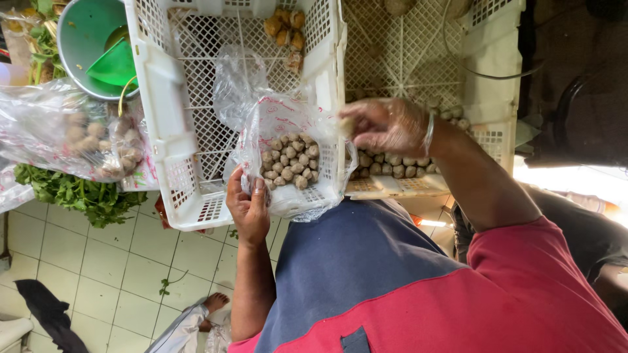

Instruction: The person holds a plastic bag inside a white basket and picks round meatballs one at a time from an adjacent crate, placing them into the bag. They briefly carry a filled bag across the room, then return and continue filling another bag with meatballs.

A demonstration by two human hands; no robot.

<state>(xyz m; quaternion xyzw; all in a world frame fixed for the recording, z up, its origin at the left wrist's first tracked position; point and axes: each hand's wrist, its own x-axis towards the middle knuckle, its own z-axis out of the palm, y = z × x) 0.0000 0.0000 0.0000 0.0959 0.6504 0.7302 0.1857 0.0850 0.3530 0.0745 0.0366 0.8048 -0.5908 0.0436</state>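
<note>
Both hands are busy at the middle of the frame: the left hand (248,204) pinches the near edge of a clear plastic bag (281,140) and holds its mouth up, while the right hand (386,124) is closed round a single pale ball (345,125) just at the bag's opening. The bag sits inside a white lattice crate (173,124) and already holds a fair heap of meatballs (290,163), roughly a layer across its bottom, with much of its room unfilled. Many more of the same balls lie in the second white crate (484,85) at the right, in a row under the right wrist, so the filling looks well begun but not finished.

At the left edge of the frame lies another clear bag of balls (78,140), full and bearing red print. A few yellow-brown fried pieces (288,29) rest at the top of the first crate. Upper left stands a green bucket (82,39) with a green scoop (116,64) in it, and leafy greens (72,193) lie below the full bag, above a pale tiled floor (98,268).
</note>
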